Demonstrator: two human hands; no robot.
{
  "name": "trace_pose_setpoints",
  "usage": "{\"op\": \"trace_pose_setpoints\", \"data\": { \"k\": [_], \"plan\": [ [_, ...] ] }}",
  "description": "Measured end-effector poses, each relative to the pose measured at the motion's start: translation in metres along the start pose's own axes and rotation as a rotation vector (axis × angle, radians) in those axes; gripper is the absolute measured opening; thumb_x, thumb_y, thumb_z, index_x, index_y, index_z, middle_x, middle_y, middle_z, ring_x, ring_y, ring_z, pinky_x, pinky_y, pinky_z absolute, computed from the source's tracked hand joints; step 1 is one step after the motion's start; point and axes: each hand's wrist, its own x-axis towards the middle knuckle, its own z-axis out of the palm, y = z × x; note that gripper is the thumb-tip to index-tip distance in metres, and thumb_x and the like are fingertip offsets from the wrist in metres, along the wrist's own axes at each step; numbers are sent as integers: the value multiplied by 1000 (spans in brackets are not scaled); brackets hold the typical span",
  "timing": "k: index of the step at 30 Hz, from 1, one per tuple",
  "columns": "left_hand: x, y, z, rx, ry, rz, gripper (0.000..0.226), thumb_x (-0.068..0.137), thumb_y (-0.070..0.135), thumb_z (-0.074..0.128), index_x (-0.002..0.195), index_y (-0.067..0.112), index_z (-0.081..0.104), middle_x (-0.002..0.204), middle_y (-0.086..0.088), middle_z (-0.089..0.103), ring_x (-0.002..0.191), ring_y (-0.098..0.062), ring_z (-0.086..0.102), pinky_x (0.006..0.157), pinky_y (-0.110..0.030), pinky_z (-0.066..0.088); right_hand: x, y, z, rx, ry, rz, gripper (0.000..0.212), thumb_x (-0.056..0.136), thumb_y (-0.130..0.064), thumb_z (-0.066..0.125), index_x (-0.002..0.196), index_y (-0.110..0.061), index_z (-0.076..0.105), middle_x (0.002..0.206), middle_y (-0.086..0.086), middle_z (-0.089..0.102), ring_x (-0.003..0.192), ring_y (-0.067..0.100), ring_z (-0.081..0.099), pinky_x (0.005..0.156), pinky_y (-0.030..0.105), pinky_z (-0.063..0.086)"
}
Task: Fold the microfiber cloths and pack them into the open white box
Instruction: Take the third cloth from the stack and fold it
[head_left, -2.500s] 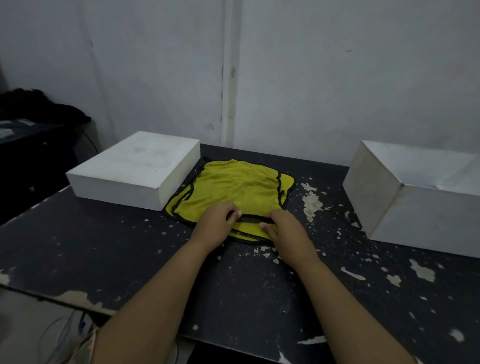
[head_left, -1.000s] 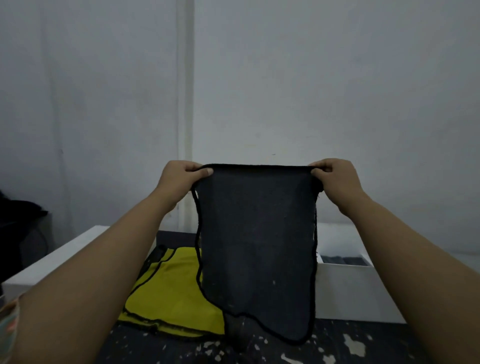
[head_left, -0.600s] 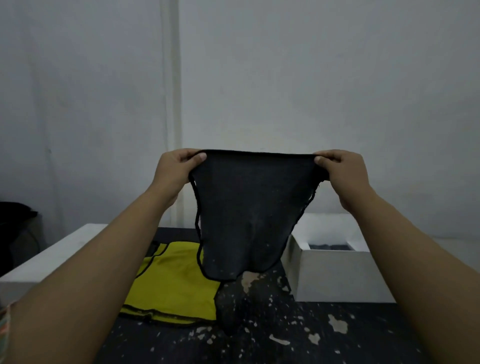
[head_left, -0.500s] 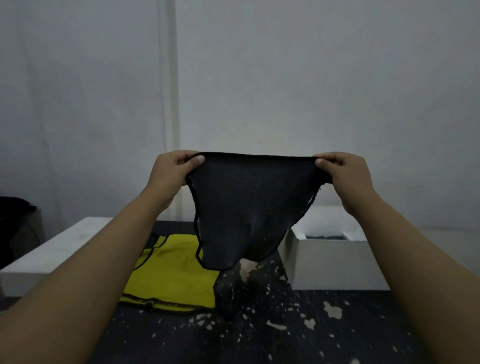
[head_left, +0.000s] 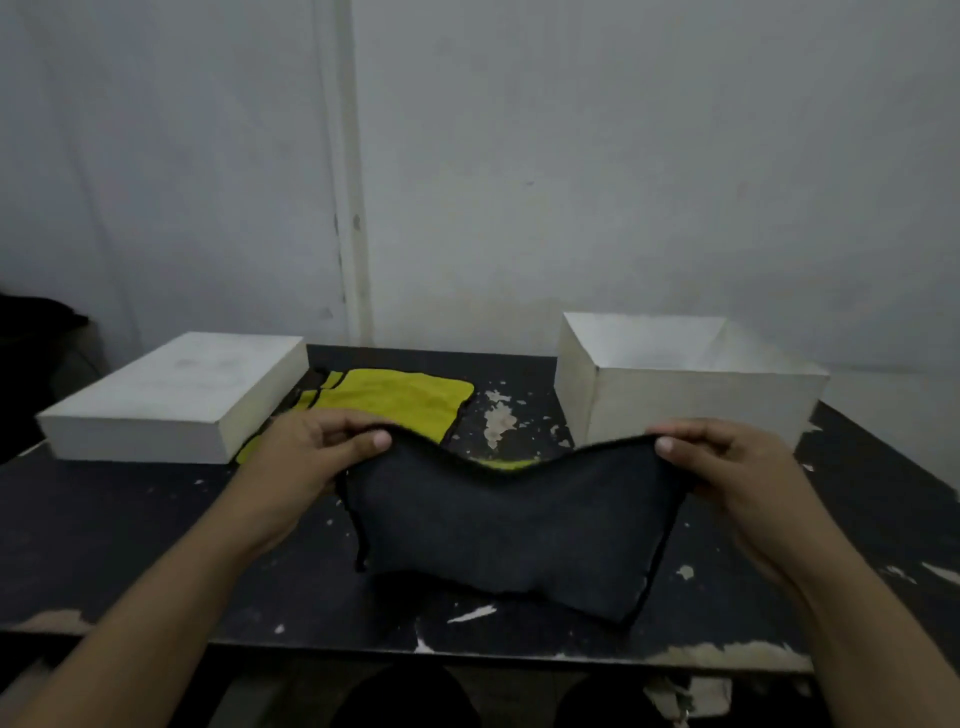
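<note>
The person stands at the dark, paint-chipped table (head_left: 156, 525) with both bare arms stretched out over it. The left hand (head_left: 311, 457) pinches the upper left corner of a dark grey cloth (head_left: 509, 525), thumb on the near face and fingers (head_left: 337, 423) curled over the far side, clamped on the fabric. The right hand (head_left: 727, 467) grips the upper right corner the same way, thumb tip pressed on the hem and fingers closed behind it. Between the two grips the top edge sags into a shallow dip, and the rest of the cloth hangs down from the fingers toward the table's near edge; its lower part appears to rest on the tabletop, though I cannot be sure it touches. A thin black hem runs along its sides.

Just beyond the left fingers lies a yellow cloth (head_left: 395, 400) with black edging, flat on the table, and a strip of it peeks over the sagging grey hem. Further out past the left hand sits a closed white box lid (head_left: 171, 395), touching or nearly touching the yellow cloth's left side. Beyond the right fingers stands the open white box (head_left: 691, 405); from here its floor is hidden by its near wall.
</note>
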Motion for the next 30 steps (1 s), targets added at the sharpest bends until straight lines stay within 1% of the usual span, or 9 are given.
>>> {"op": "trace_pose_setpoints", "data": {
  "k": [3,6,11,15,17,21,24,28,30],
  "plan": [
    [-13,-24,1,52,-97,-118,12,69,9,69,78,11,75,71,-1,74,64,-5,67,50,-11,47,-14,30,4,-81,-12,121,14,79,-6,67,78,-17,74,74,-3,75,71,2,67,60,10,51],
    [-14,-46,3,88,-93,-186,14,78,0,64,82,9,73,69,0,74,62,-3,66,47,-9,44,-20,56,8,-113,18,210,15,82,-3,65,78,-15,74,75,-4,75,78,6,65,67,17,50],
    [11,-69,3,193,-61,-180,14,82,10,65,77,18,75,83,-3,76,77,-11,70,64,-19,50,-1,84,17,-189,87,274,12,86,-6,61,85,-12,71,88,6,72,93,18,63,77,29,49],
    [45,-78,11,361,-16,-91,12,87,18,63,77,18,70,79,0,73,75,-11,67,66,-24,47,29,95,28,-305,181,260,11,90,-8,56,90,-9,67,91,4,69,91,19,63,69,23,44],
    [64,-87,19,489,17,-60,10,87,20,63,79,17,68,83,-1,71,79,-15,64,65,-25,44,43,105,34,-466,201,235,13,91,-9,54,95,-7,66,94,3,65,94,21,60,76,24,41],
    [81,-105,34,797,8,-14,15,87,22,62,92,11,70,94,-5,70,83,-11,54,61,-20,35,55,120,46,-724,168,145,15,94,-9,48,97,-4,62,95,14,67,83,23,58,67,26,37],
    [82,-116,36,853,-40,-11,14,86,20,63,96,12,70,96,-5,70,84,-9,53,59,-16,34,59,126,50,-892,68,94,17,94,-5,46,100,-1,62,97,15,65,82,21,56,65,27,37],
    [82,-119,35,965,-74,53,22,86,23,63,106,13,68,103,-6,63,97,-19,58,74,-23,38,62,132,47,-985,31,35,17,93,-3,49,99,-3,64,98,14,60,84,20,53,71,26,40],
    [85,-119,32,1044,-111,68,27,87,27,62,111,16,66,103,-5,58,98,-20,56,75,-25,39,64,136,46,-1024,26,0,14,92,-5,52,95,-3,65,96,13,58,86,22,54,71,29,41]
  ]
}}
